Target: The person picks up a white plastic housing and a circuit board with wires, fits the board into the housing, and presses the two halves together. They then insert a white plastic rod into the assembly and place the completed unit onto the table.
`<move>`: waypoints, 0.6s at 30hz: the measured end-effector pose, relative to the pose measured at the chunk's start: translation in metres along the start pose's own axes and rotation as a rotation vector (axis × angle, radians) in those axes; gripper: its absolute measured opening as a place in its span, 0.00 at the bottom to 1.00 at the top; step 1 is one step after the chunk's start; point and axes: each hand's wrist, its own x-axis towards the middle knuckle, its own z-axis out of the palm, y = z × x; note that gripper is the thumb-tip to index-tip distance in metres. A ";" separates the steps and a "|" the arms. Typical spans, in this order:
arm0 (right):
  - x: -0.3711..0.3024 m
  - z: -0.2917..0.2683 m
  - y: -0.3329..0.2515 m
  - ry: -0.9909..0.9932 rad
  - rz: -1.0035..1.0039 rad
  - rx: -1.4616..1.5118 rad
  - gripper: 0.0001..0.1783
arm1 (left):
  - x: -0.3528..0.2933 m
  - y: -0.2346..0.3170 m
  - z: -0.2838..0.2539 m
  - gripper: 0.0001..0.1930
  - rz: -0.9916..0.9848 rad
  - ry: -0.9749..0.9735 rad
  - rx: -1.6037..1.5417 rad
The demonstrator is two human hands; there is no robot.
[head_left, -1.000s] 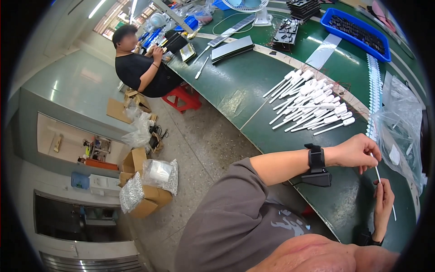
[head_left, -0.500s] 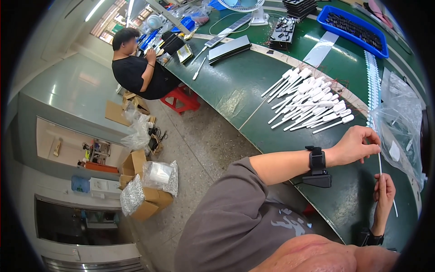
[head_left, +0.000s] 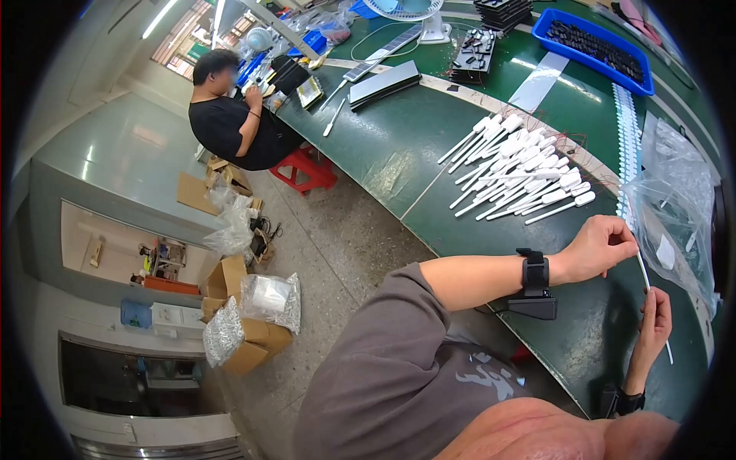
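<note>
My left hand (head_left: pixel 596 249) pinches the upper end of a thin white stick (head_left: pixel 643 270) between thumb and fingertips. Lower down, my right hand (head_left: pixel 655 318) is closed around the same stick, whose other end pokes out below the fingers. Beyond my left hand lies a heap of white paddle-shaped pieces (head_left: pixel 529 165) with slim stems, and fine red wires (head_left: pixel 571 142) trail from its far side. Any finer detail at the stick's gripped upper end is hidden by my fingers.
Clear plastic bags (head_left: pixel 671 207) lie right of my hands, beside a long white toothed strip (head_left: pixel 625 130). Farther off are a blue tray (head_left: pixel 552 38) of small black parts, a fan (head_left: pixel 435 31) and grey panels (head_left: pixel 383 84). A co-worker (head_left: pixel 238 115) sits at the table's far left.
My right hand has shifted slightly up along the stick, toward my left hand. The stick leans a little more than before. The heap looks the same.
</note>
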 end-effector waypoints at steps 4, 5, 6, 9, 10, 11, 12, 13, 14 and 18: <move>-0.004 0.003 -0.004 0.041 -0.011 -0.016 0.09 | -0.002 -0.003 0.003 0.11 0.026 -0.002 -0.056; -0.005 0.003 -0.006 0.038 -0.023 -0.023 0.09 | -0.002 -0.004 0.003 0.10 0.014 -0.014 -0.073; -0.006 -0.002 -0.004 0.051 -0.023 -0.036 0.09 | 0.002 -0.009 0.008 0.10 -0.007 -0.043 -0.095; -0.011 -0.015 0.007 0.110 -0.072 -0.186 0.09 | 0.014 -0.016 0.020 0.10 -0.042 -0.069 -0.115; -0.007 0.001 -0.010 0.103 -0.124 -0.145 0.10 | 0.013 -0.014 0.016 0.10 -0.083 -0.019 -0.084; -0.001 0.011 -0.019 0.041 -0.061 -0.176 0.10 | 0.009 -0.008 0.004 0.10 -0.125 0.021 -0.067; 0.005 0.021 -0.034 0.011 -0.064 -0.174 0.10 | 0.004 0.004 -0.003 0.11 -0.149 0.065 -0.028; 0.009 0.022 -0.037 -0.010 -0.060 -0.162 0.09 | 0.006 0.006 -0.006 0.11 -0.188 0.060 -0.034; 0.006 0.020 -0.037 -0.012 -0.077 -0.133 0.08 | 0.008 0.002 -0.006 0.09 -0.194 0.023 -0.110; 0.000 0.010 -0.034 0.032 -0.046 -0.114 0.07 | 0.011 -0.002 0.004 0.07 -0.175 -0.010 -0.125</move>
